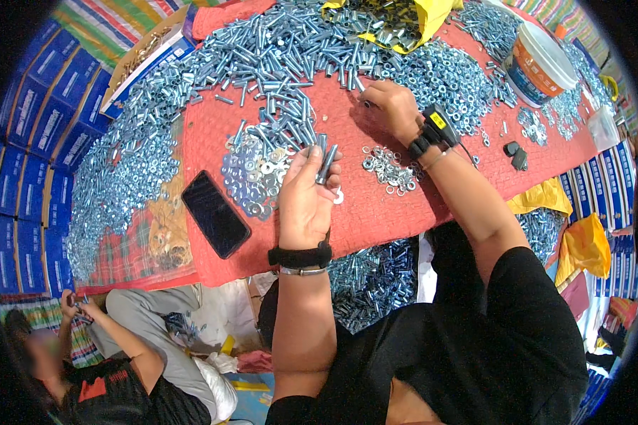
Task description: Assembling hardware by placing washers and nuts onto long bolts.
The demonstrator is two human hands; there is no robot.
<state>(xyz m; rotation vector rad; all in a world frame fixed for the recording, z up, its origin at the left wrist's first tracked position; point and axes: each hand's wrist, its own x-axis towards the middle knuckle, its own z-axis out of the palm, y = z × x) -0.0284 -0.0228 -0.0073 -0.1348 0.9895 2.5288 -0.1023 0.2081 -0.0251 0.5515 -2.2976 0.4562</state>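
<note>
My left hand (306, 191) is closed around several metal bolts (326, 164), which stick up past the thumb. It is above the red cloth (262, 248), beside a pile of flat washers (252, 177). My right hand (395, 108) is at the front edge of the big heap of bolts and sleeves (269, 49). Its fingers are curled together, and a small dark spot shows at the fingertips; what they hold is unclear. Just below it lies a small pile of spring washers (390, 170). Hex nuts (439, 78) are heaped to its right.
A black phone (216, 214) lies at left. Behind the nuts stand a white bucket (539, 64) and a yellow bag (432, 21). Blue boxes (35, 106) are stacked at left. Another person (120, 354) sits at lower left, handling small parts. More bolts (376, 283) fill the space below the table edge.
</note>
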